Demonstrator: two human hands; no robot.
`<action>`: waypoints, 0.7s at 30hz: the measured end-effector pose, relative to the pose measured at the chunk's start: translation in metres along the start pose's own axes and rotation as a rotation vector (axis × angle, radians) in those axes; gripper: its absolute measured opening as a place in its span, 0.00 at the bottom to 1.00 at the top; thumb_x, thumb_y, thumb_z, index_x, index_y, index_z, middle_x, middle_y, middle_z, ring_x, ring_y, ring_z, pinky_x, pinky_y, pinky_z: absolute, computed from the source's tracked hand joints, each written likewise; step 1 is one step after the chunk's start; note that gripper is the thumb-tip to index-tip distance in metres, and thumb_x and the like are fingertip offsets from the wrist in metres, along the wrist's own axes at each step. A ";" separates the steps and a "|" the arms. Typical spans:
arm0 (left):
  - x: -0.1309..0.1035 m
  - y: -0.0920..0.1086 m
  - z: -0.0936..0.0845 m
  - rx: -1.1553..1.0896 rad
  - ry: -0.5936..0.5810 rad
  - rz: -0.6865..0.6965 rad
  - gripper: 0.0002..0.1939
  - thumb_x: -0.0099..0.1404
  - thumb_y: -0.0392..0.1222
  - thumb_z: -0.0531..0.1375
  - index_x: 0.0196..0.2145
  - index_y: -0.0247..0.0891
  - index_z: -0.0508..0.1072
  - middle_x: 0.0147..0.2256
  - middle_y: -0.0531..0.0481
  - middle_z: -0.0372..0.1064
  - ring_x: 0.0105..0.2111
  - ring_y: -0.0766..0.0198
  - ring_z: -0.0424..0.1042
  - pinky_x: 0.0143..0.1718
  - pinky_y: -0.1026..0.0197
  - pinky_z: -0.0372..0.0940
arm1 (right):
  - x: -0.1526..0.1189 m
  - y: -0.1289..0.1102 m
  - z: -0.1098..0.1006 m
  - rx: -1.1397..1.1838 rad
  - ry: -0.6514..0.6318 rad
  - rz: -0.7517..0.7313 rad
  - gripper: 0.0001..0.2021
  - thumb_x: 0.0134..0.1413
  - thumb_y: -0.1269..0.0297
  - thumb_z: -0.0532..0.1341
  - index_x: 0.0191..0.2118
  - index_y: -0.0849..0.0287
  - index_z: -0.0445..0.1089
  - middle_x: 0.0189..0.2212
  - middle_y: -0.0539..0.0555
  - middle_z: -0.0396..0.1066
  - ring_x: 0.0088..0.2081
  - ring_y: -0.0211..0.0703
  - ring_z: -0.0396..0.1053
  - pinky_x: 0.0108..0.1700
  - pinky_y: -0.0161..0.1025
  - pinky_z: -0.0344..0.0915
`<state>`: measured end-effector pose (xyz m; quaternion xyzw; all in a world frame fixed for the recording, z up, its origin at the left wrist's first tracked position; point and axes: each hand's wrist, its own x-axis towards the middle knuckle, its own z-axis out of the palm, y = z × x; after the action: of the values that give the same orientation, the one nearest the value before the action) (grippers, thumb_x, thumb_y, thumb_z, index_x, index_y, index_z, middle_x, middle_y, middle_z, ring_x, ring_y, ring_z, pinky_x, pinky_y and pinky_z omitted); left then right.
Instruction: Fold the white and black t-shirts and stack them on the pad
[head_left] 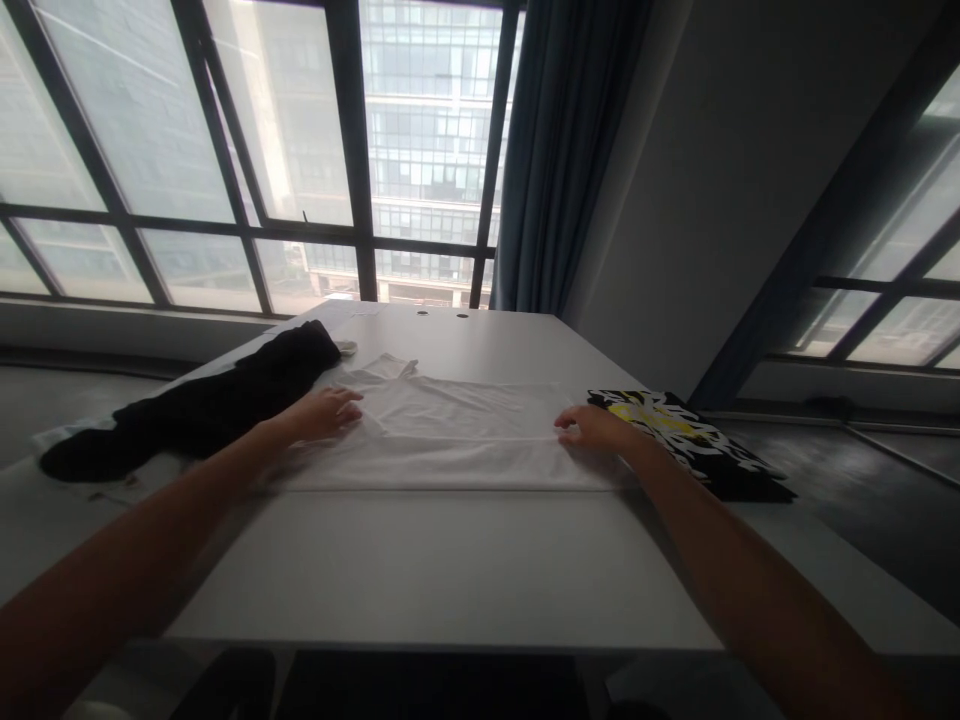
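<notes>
A thin white garment (465,410), which looks like a shirt, lies flat across the table with a long straight crease or folded edge running sideways. My left hand (324,412) is over its left end, fingers loosely bent and apart. At the right end, my right hand (596,428) rests with curved fingers and a gap between thumb and fingertips. No cloth shows pinched in either hand, though the undersides of the hands are hidden.
Left of the garment is a bunched black garment (225,400) with some white cloth beside it. A black garment with a yellow and white print (690,435) lies by the right edge. The white table (450,570) extends towards windows and a blue curtain (559,150).
</notes>
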<state>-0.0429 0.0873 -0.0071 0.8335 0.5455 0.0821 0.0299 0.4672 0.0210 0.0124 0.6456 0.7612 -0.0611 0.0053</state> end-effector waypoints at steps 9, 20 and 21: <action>0.026 0.010 -0.021 0.034 -0.249 0.179 0.14 0.57 0.53 0.63 0.34 0.40 0.79 0.41 0.46 0.79 0.48 0.52 0.73 0.59 0.52 0.60 | -0.004 0.017 0.020 0.031 0.049 -0.123 0.13 0.60 0.59 0.61 0.40 0.64 0.77 0.43 0.62 0.77 0.42 0.46 0.71 0.49 0.37 0.63; -0.025 0.025 0.008 0.237 0.348 0.059 0.28 0.68 0.50 0.55 0.61 0.32 0.68 0.62 0.31 0.65 0.62 0.39 0.63 0.64 0.39 0.52 | -0.011 0.010 0.015 0.064 0.046 -0.032 0.14 0.61 0.58 0.61 0.44 0.62 0.77 0.40 0.60 0.78 0.39 0.45 0.72 0.42 0.36 0.62; -0.025 0.021 0.015 0.210 0.300 -0.005 0.32 0.67 0.53 0.56 0.63 0.31 0.66 0.63 0.30 0.63 0.63 0.39 0.62 0.63 0.40 0.54 | -0.011 0.010 0.016 0.065 0.042 -0.027 0.14 0.60 0.58 0.61 0.45 0.62 0.77 0.40 0.59 0.79 0.39 0.45 0.73 0.41 0.35 0.62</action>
<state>-0.0313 0.0568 -0.0217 0.8091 0.5516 0.1481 -0.1387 0.4777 0.0099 -0.0030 0.6362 0.7675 -0.0722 -0.0322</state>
